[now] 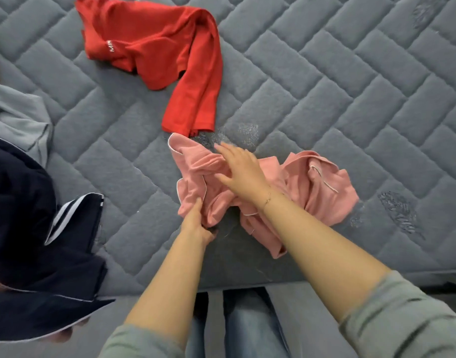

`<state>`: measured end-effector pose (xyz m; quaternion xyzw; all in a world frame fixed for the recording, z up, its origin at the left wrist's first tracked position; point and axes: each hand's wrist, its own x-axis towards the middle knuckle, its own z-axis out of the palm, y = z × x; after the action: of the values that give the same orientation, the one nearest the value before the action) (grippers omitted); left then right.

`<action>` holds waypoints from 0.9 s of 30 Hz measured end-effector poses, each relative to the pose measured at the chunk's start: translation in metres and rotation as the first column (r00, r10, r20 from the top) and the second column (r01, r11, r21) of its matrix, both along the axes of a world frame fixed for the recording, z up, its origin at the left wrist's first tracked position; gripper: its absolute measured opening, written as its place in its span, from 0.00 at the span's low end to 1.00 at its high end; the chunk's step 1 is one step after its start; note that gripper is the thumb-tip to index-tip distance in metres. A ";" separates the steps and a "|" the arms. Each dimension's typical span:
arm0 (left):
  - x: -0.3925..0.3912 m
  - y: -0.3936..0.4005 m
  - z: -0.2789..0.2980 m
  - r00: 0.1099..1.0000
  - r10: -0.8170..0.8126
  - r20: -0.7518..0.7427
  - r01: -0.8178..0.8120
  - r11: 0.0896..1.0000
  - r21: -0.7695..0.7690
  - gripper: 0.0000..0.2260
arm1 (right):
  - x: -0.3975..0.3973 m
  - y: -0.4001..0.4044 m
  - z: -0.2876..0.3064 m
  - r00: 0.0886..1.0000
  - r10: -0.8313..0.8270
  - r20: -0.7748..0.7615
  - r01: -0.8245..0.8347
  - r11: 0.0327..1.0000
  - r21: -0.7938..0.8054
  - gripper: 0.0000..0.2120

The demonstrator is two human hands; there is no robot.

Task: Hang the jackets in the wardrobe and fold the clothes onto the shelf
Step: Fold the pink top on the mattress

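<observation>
A crumpled pink garment [314, 187] with white piping lies on the grey quilted mattress [351, 86] near its front edge. My left hand [195, 220] grips the garment's lower left part, fingers curled into the cloth. My right hand [241, 171] lies over the garment's middle with fingers spread and straight. A red long-sleeved top [157, 47] lies rumpled farther back, one sleeve reaching down toward the pink garment.
A dark navy jacket [27, 228] with white stripes lies at the left edge of the mattress, and a pale grey-blue garment [17, 120] sits behind it. My jeans-clad legs [247, 326] stand against the mattress front.
</observation>
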<state>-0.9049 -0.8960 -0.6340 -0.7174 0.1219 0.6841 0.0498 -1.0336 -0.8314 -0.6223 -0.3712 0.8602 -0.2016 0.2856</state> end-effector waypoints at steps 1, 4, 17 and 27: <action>-0.001 0.002 -0.002 0.997 0.015 -0.069 -0.016 1.000 -0.013 0.21 | -0.002 -0.013 -0.008 0.998 0.038 0.047 -0.041 0.997 0.069 0.33; 0.004 -0.001 0.012 0.939 0.103 -0.328 -0.153 0.979 -0.133 0.22 | -0.005 -0.034 -0.016 0.987 -0.049 0.152 0.025 0.987 0.160 0.19; 0.039 -0.086 0.209 0.700 -0.622 -0.351 0.192 0.637 -0.746 0.27 | 0.035 0.014 0.207 0.748 -0.545 0.379 0.663 0.599 -0.448 0.09; 0.037 -0.117 0.437 0.227 -0.969 -0.100 0.140 0.134 -0.981 0.23 | 0.057 0.106 0.445 0.779 -0.457 0.430 0.627 0.532 -0.570 0.13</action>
<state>-0.8677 -1.0130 -0.1970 -0.1182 0.7479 0.6505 -0.0600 -0.9768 -0.7254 -0.1775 -0.1359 0.7550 -0.6246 0.1463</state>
